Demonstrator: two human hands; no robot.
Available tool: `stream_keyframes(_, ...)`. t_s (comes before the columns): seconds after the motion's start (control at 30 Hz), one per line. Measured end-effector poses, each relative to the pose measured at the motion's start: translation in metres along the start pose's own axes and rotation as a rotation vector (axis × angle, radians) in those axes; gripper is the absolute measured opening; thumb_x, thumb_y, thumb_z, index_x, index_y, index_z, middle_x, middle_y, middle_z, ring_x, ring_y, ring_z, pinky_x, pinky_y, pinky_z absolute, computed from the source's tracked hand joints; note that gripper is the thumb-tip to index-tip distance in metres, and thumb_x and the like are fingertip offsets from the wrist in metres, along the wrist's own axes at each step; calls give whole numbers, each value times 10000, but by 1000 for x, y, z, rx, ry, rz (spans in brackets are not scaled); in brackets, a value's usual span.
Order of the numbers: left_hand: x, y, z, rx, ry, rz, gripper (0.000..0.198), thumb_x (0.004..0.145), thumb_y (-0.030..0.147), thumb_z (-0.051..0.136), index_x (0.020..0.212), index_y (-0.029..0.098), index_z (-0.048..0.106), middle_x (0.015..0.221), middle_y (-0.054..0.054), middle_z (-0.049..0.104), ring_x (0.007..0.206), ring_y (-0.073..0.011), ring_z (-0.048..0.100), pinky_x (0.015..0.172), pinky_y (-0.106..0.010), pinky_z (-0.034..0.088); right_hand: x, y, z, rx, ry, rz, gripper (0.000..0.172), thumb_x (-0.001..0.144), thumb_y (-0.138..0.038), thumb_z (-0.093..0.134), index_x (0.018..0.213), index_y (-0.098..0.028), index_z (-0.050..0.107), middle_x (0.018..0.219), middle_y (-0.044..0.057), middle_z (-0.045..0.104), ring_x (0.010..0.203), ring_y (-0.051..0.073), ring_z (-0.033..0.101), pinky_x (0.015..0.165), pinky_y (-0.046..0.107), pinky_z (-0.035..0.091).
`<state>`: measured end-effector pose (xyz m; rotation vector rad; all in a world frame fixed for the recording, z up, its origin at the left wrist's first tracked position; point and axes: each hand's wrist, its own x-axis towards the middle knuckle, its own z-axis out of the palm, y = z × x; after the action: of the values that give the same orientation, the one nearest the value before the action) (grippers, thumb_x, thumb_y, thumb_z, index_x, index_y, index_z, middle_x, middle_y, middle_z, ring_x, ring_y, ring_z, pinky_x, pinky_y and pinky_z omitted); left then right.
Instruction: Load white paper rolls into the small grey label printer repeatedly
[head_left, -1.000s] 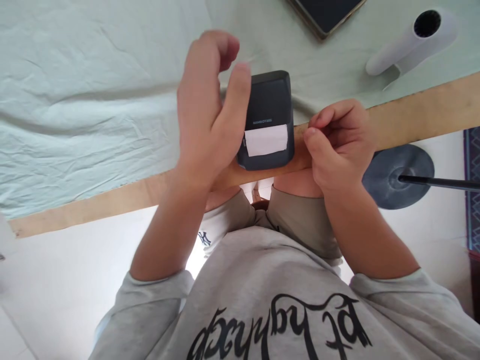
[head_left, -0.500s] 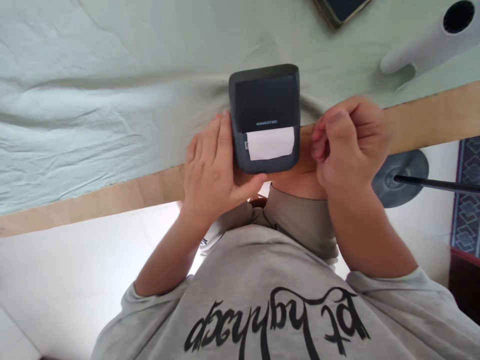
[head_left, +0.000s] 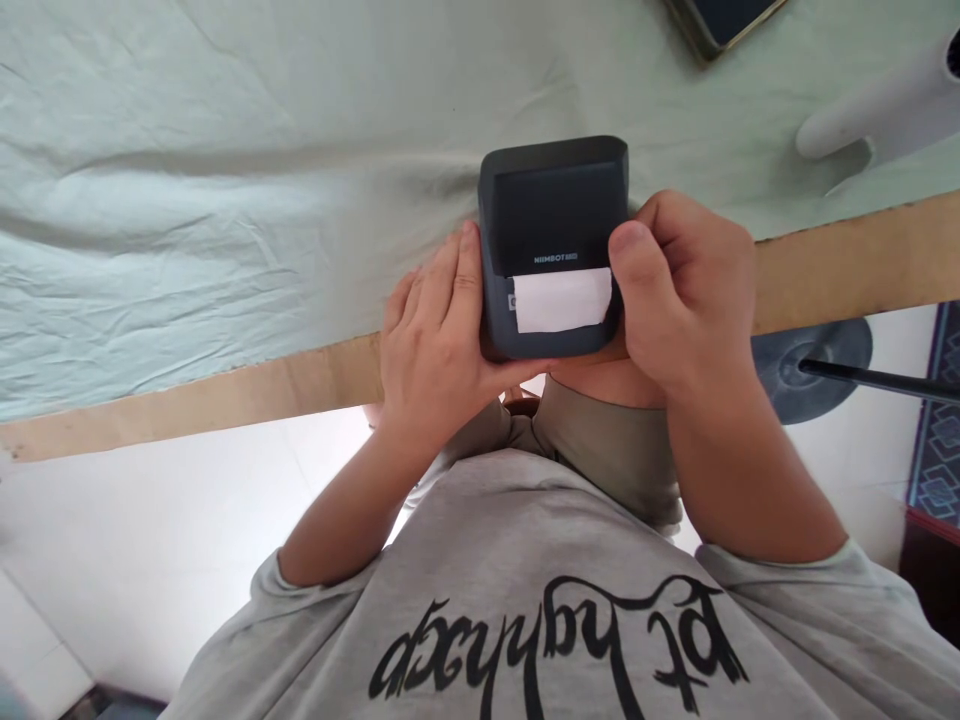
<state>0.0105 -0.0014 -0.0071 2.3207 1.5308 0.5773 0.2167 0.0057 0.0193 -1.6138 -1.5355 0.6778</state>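
Head view. The tabletop is covered by a creased pale green cloth (head_left: 225, 200), with a bare wooden strip (head_left: 225, 390) along the near edge and white floor below it.

The dark grey label printer (head_left: 555, 200) sits at the near edge, right of the middle, partly over the wooden strip. A white label (head_left: 562, 300) pokes out of its slot (brand lettering sits just above it).

My reading of the grip is that both hands are clamped on the printer. The left hand (head_left: 431, 340) lies flat against its left side, fingers together, with the thumb tucked under the near end. The right hand (head_left: 686, 290) wraps the right side, its thumb pressing the front face beside the label.

A dark phone (head_left: 724, 20) lies at the far right corner. A white tube-shaped device (head_left: 877, 115) is near the right edge, well apart from the hands. A round dark stand base (head_left: 814, 360) is on the floor.
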Motion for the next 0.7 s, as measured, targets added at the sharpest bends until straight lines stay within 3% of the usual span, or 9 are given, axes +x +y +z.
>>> stream_keyframes(0.13, -2, -4, 5, -9, 103, 55, 1160, 722, 944, 679, 1604, 227, 447, 1532, -183, 621, 1372, -387, 635, 1161, -479, 439, 2, -1, 0, 29, -6, 16, 635, 992, -751, 491, 656, -229, 359, 585, -30, 345, 555, 103, 336, 570, 313, 356)
stream_keyframes(0.4, -1, -4, 3, -65, 3, -30, 1015, 765, 912, 674, 1529, 258, 538, 1543, -153, 620, 1446, -398, 580, 1227, -499, 406, 5, 1, 0, 16, -54, 10, 660, 976, -786, 476, 654, -229, 325, 573, -34, 305, 534, 97, 304, 534, 321, 226)
stream_keyframes(0.57, -1, -2, 2, -80, 4, -13, 1048, 767, 916, 668, 1544, 230, 517, 1566, -172, 594, 1455, -396, 574, 1230, -499, 427, 6, 2, 0, 46, -52, -40, 654, 986, -756, 492, 647, -226, 312, 561, -46, 280, 519, 85, 296, 518, 316, 210)
stream_keyframes(0.7, -2, -3, 1, -131, 76, 25, 1051, 776, 894, 686, 1547, 206, 494, 1550, -207, 595, 1419, -405, 605, 1213, -528, 460, 3, 1, -1, 57, -43, -23, 645, 987, -768, 479, 656, -234, 336, 562, -39, 321, 536, 102, 295, 535, 325, 236)
